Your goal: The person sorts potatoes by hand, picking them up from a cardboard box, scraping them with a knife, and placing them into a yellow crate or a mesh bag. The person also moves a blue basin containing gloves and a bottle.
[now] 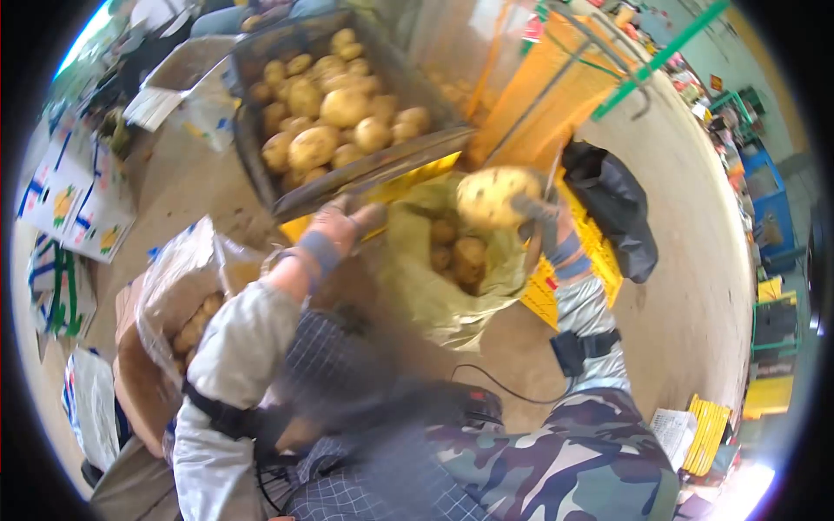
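A large pale potato (497, 197) is gripped in my right hand (549, 227), whose fingers press against its right side. It hangs above an open yellowish-green sack (408, 260) with several potatoes (469, 259) inside. My left hand (337, 224) is at the lower edge of a dark crate (365, 178), its fingers apart and nothing in them. Many potatoes (346, 108) of different sizes fill that crate, which sits tilted over a yellow crate (424, 170).
An orange mesh sack (543, 87) stands behind the green one, with a black bag (611, 208) to its right. On the left are a plastic-lined box (139, 339) of potatoes and printed white cartons (78, 187). A cable (512, 395) loops near my right leg.
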`<act>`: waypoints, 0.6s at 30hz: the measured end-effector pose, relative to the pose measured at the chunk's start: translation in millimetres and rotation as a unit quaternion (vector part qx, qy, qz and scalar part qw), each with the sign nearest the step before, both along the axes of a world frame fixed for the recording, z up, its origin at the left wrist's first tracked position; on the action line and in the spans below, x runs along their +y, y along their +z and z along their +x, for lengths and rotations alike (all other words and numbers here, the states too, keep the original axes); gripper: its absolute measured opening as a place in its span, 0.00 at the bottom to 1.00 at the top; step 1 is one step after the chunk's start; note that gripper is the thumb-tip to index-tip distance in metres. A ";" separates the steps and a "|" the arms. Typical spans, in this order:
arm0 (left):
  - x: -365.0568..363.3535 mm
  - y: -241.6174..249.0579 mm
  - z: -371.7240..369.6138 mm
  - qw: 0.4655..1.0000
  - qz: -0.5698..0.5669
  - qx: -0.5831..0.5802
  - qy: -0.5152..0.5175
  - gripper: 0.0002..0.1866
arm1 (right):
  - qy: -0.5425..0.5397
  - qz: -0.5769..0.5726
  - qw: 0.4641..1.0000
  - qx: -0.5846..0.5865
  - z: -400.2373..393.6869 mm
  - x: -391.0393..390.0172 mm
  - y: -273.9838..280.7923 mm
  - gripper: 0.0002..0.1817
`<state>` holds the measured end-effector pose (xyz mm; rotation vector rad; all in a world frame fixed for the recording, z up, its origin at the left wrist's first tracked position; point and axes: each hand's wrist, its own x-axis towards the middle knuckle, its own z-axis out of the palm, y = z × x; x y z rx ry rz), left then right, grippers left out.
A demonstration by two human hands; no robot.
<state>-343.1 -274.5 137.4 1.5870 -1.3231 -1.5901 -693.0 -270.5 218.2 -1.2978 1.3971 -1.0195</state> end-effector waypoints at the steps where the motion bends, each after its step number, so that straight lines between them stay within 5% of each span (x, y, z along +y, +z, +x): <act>1: -11.1 0.7 -28.8 0.994 0.004 -0.106 -0.007 0.37 | -0.024 0.004 0.998 -0.062 -12.1 10.1 -13.1 0.28; 3: -16.1 0.9 -89.4 0.948 0.023 -0.318 -0.015 0.42 | -0.010 0.071 0.965 -0.252 -19.9 28.6 -14.1 0.30; 5: -15.2 -51.8 -111.0 0.950 0.002 -0.313 0.017 0.41 | -0.048 0.090 0.912 -0.398 -12.6 32.1 -20.5 0.30; 11: -23.0 -98.2 -103.4 0.969 -0.055 -0.239 0.026 0.38 | 0.002 0.104 0.963 -0.250 -35.5 14.2 -34.7 0.31; 14: -13.4 -93.0 -99.0 0.984 -0.103 -0.135 0.059 0.31 | -0.002 0.230 0.850 -0.474 -27.3 1.7 -34.5 0.30; 16: 8.7 -59.3 -102.4 0.978 -0.134 -0.142 0.078 0.28 | 0.066 0.180 0.928 -0.318 -35.3 -5.3 -48.1 0.30; 18: 27.9 -43.0 -96.0 0.993 -0.020 0.051 0.109 0.22 | 0.121 0.140 0.971 -0.148 -34.4 -0.8 -72.8 0.35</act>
